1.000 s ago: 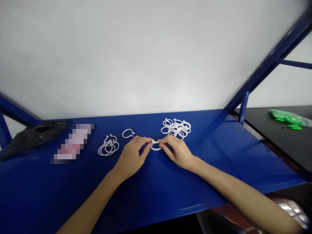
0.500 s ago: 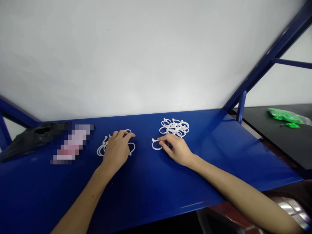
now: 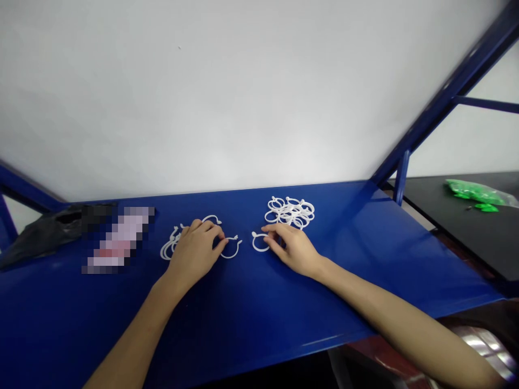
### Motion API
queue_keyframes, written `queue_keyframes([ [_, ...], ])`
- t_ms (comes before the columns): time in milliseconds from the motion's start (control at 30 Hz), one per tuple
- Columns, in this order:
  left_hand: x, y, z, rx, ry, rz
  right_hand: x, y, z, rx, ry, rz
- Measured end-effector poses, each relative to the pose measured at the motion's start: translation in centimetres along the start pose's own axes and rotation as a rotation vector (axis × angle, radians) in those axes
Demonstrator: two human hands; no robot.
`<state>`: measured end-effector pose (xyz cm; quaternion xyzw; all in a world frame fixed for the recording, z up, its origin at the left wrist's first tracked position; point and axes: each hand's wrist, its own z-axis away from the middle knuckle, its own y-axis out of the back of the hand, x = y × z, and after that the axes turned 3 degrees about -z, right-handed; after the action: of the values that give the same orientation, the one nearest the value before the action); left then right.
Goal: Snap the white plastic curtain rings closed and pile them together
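Observation:
My left hand (image 3: 195,245) pinches a white plastic shower curtain ring (image 3: 237,253) between thumb and fingers at its left side; the ring's ends are apart. Partly beneath and beside that hand lie several more white rings (image 3: 165,249), with one unfastened ring (image 3: 211,217) just beyond the fingers. A closed white ring (image 3: 255,246) rests on the blue table (image 3: 243,313). My right hand (image 3: 292,247) is at this ring's right edge, thumb and index finger slightly apart. Behind the right hand sits a pile of closed white rings (image 3: 290,212).
A black plastic bag (image 3: 44,232) and a blurred-out pale packet (image 3: 119,237) lie at the left. A white wall (image 3: 243,97) backs the table. Blue metal bars (image 3: 430,116) rise at the right, beside a black table (image 3: 446,227) with a bag of green pieces (image 3: 474,192).
My left hand has taken hold of an unfastened ring and drawn it slightly right. The right thumb and index finger have parted a little at the closed ring, which stays in place.

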<state>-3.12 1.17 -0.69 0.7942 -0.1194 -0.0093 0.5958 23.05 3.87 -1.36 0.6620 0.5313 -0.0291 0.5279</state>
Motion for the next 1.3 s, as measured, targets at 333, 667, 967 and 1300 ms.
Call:
queue_keyframes([
  [333, 1.2, -0.3, 0.1, -0.01, -0.02, 0.076, 2.2, 2.9, -1.5, 0.268, 0.024, 0.15],
  [667, 2.3, -1.4, 0.1, -0.008, -0.041, 0.143, 7.3, 5.7, -2.6, 0.441, -0.279, 0.264],
  [967, 2.6, -1.9, 0.0, 0.051, -0.024, 0.339, 8.1, 5.5, -2.4, 0.398, -0.309, 0.358],
  [1300, 3.8, -0.4, 0.1, 0.033, 0.135, 0.67, 0.9, 3.0, -1.1, 0.113, 0.001, 0.074],
])
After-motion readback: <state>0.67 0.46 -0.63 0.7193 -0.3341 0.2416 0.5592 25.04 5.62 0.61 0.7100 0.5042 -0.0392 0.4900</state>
